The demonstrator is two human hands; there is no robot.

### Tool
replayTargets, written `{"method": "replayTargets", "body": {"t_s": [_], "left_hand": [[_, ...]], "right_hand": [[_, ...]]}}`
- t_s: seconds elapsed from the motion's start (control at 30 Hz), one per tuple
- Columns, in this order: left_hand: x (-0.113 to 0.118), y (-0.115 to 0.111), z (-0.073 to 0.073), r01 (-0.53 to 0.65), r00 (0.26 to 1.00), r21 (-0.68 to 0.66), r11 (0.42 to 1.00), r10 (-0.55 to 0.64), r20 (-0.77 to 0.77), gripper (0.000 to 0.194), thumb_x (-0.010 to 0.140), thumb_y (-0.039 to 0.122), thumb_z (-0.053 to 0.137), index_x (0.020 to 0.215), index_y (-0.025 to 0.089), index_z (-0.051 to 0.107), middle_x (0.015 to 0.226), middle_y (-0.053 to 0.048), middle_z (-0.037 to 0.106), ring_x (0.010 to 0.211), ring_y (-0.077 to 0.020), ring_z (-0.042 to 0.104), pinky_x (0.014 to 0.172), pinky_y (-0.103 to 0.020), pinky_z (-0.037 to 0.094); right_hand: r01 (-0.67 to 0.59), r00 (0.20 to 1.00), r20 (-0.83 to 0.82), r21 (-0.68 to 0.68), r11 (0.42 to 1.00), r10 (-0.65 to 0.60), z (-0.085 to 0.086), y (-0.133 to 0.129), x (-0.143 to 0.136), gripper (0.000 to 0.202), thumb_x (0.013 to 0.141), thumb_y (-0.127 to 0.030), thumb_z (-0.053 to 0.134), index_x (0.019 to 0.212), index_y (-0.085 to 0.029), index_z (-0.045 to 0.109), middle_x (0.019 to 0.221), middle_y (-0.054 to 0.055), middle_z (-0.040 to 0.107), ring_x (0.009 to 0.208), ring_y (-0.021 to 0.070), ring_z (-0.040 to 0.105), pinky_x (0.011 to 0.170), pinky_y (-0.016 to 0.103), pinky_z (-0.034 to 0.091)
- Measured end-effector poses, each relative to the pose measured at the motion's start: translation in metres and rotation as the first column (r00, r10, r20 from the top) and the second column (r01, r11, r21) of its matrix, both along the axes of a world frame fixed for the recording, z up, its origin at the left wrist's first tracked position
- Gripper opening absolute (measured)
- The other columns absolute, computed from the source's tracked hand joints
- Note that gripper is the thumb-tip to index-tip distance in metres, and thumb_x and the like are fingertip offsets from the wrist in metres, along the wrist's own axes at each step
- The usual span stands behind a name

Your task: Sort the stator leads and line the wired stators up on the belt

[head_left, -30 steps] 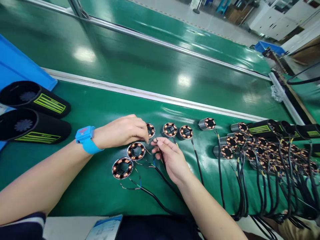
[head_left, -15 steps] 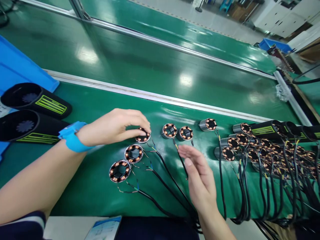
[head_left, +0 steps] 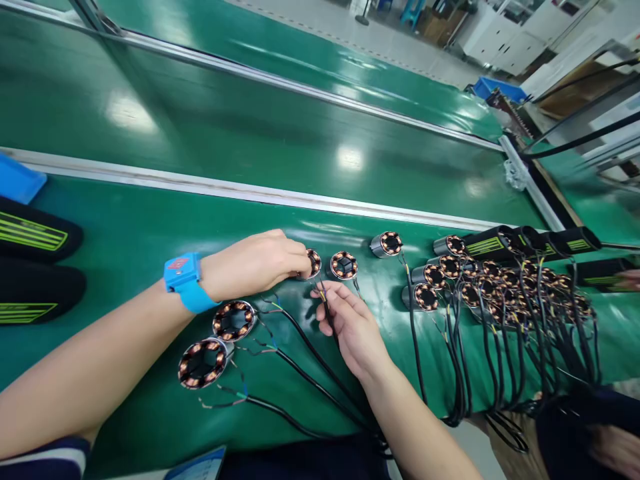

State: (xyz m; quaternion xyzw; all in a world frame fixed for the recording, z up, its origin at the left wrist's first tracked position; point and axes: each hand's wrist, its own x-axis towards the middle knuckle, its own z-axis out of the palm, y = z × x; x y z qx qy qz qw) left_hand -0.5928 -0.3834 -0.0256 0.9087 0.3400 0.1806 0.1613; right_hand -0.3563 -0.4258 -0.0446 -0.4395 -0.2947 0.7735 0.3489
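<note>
My left hand (head_left: 275,261), with a blue wristband (head_left: 187,281) on its wrist, is closed on a copper-wound ring (head_left: 314,263). Thumb and fingers of my right hand (head_left: 350,327) pinch a black cable (head_left: 327,312) near its split coloured wires, just below that ring. Another wound ring (head_left: 344,265) stands right beside it, and a further one (head_left: 387,245) sits to the right with its cable hanging down. Two larger-looking rings, one (head_left: 234,321) above the other (head_left: 204,363), lie below my left hand, with loose wire ends and black cables running to the bottom edge.
Many wound rings (head_left: 470,293) with cables crowd the right side, by black cylinders (head_left: 487,245). More black cylinders (head_left: 35,230) and a blue bin (head_left: 20,179) are at left. A metal rail (head_left: 240,190) crosses the green table. Another person's hand (head_left: 627,280) shows at right.
My left hand has left the ring near the two left ones and moved right to another ring. My right hand has moved left and closed on the cable. The view has shifted right.
</note>
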Motion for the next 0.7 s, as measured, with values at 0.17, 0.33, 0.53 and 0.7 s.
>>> {"method": "replayTargets", "body": {"t_s": [0.17,0.33,0.53,0.7], "left_hand": [[0.002,-0.001,0.002,0.053,0.999,-0.056,0.997,-0.053,-0.003,0.035,0.100,0.002,0.044,0.097,0.025,0.070,0.117,0.002,0.074,0.110,-0.0125,0.067,0.088,-0.029,0.036],[-0.002,-0.006,0.011,0.023,0.999,-0.174,0.984,-0.027,-0.019,0.032,0.097,0.000,0.049,0.092,0.024,0.070,0.105,0.004,0.075,0.095,-0.0108,0.067,0.083,-0.029,0.035],[-0.017,-0.017,0.029,0.002,1.000,-0.200,0.980,0.001,0.016,0.025,0.105,0.018,0.051,0.099,0.028,0.074,0.107,0.004,0.077,0.095,-0.0132,0.070,0.082,-0.027,0.044],[0.013,0.001,0.026,-0.006,0.997,0.034,0.999,0.003,0.073,0.021,0.109,0.032,0.051,0.115,0.022,0.068,0.124,-0.003,0.074,0.114,-0.0203,0.067,0.099,-0.032,0.048]], "right_hand": [[0.044,0.998,-0.032,-0.057,0.997,-0.046,0.004,0.000,0.001,0.041,0.072,-0.043,0.092,0.100,-0.019,0.072,0.102,0.003,0.071,0.061,0.0060,0.049,0.049,0.018,0.030],[-0.045,0.998,-0.045,-0.122,0.992,0.040,-0.002,0.000,-0.002,0.036,0.075,-0.037,0.086,0.097,-0.019,0.065,0.095,0.006,0.076,0.052,0.0044,0.035,0.046,0.018,0.022],[-0.206,0.969,0.201,0.326,0.923,0.146,0.013,-0.024,0.029,0.037,0.100,-0.037,0.069,0.135,-0.028,0.068,0.134,0.008,0.070,0.115,0.0214,0.067,0.106,0.043,0.054],[0.099,0.926,0.297,0.407,0.908,-0.234,0.013,-0.010,0.065,0.036,0.097,-0.050,0.075,0.125,-0.029,0.074,0.126,0.007,0.072,0.121,0.0246,0.065,0.113,0.047,0.050]]}}
